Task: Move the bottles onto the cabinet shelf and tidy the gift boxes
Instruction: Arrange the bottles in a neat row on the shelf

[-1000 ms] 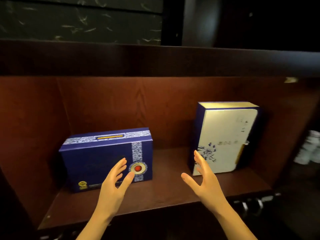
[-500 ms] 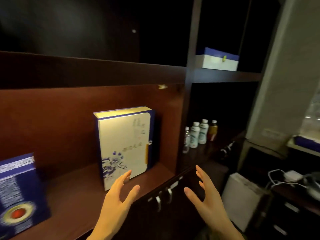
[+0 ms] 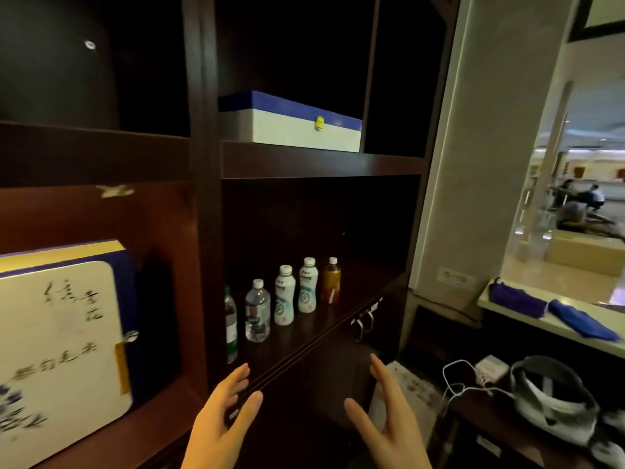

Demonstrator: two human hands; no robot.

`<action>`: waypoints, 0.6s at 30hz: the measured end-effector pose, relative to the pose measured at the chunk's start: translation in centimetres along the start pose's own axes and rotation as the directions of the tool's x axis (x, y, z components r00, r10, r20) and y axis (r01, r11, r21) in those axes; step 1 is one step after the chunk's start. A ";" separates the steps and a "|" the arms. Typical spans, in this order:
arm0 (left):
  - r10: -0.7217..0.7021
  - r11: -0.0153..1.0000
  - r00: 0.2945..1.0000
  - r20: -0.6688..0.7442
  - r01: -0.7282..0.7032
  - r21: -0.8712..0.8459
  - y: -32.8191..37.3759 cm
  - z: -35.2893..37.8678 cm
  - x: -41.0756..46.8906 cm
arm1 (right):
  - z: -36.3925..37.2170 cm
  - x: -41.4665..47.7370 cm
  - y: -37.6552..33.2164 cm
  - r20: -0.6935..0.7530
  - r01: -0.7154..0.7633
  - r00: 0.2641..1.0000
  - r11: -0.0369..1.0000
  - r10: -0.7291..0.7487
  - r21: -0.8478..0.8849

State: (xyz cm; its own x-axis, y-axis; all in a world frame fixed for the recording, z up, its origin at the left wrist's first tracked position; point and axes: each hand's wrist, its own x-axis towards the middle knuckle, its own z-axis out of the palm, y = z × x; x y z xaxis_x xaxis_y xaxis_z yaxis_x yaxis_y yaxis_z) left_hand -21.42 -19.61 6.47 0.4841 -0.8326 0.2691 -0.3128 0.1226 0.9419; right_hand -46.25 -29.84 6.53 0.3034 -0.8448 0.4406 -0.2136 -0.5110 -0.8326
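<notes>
Several bottles stand in a row on the dark cabinet shelf [image 3: 338,328]: a green-labelled bottle [image 3: 230,324] half hidden by the upright, a clear water bottle [image 3: 257,311], two white bottles [image 3: 284,296] [image 3: 308,286] and an amber bottle [image 3: 330,280]. A cream and blue gift box [image 3: 61,346] stands upright in the left compartment. A white gift box with a blue lid [image 3: 291,125] lies on the shelf above the bottles. My left hand [image 3: 223,421] and my right hand [image 3: 385,418] hang open and empty below the bottle shelf, palms facing each other.
Cabinet doors with metal handles [image 3: 362,321] sit under the bottle shelf. To the right are a pale pillar [image 3: 473,164], a counter with blue cloths [image 3: 581,321], and a low surface with a white cable [image 3: 463,384] and a headset [image 3: 554,397]. People sit far off in the background.
The view has swung right, from the left compartment to the bottle compartment. The dark blue gift box has left the view. Both hands stay open and empty.
</notes>
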 end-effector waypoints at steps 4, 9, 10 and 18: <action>-0.024 1.000 1.000 0.000 0.024 -0.009 -0.4 4.1 4.2 | -1.0 4.1 3.6 0.009 -0.020 1.000 0.999 0.019 0.030; -0.022 0.999 1.000 -0.009 0.022 -0.025 -2.3 8.2 10.4 | -0.5 10.0 7.9 0.034 -0.054 0.998 0.997 0.052 0.059; -0.018 1.000 1.000 -0.007 0.018 -0.025 -2.8 8.9 11.7 | -0.2 11.2 8.7 0.040 -0.059 0.998 0.997 0.056 0.054; -0.085 0.993 0.996 0.034 0.087 -0.074 -6.9 13.8 21.9 | 1.1 20.9 13.5 0.044 -0.110 0.993 0.994 0.111 -0.025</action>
State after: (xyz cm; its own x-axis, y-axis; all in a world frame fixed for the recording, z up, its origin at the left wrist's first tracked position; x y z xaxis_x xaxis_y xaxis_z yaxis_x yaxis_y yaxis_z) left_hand -19.95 -46.18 3.08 0.4805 -0.8581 0.1812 -0.2082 0.0891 0.9740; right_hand -41.78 -54.20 4.09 0.3185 -0.8886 0.3299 -0.2687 -0.4184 -0.8676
